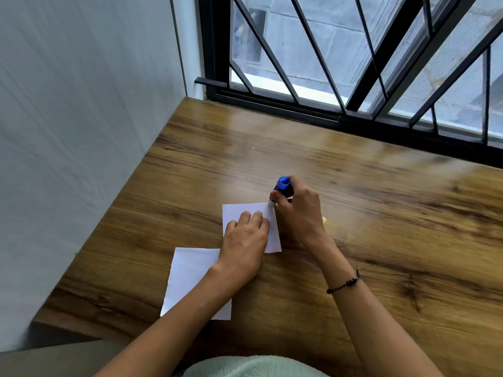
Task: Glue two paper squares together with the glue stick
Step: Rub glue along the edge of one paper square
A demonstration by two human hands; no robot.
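Note:
Two white paper squares lie on the wooden table (381, 240). The far square (236, 210) is pinned flat under the fingers of my left hand (245, 240). The near square (187, 276) lies closer to me, partly under my left forearm. My right hand (299, 210) grips a blue glue stick (282, 186), held tilted with its tip touching the far right corner of the far square. A small yellow object (324, 220), perhaps the cap, peeks out just right of my right wrist.
A white wall (81, 131) borders the table on the left. A window with black metal bars (353, 63) runs along the far edge. A bracelet sits on my right wrist. The table's near edge is by my lap.

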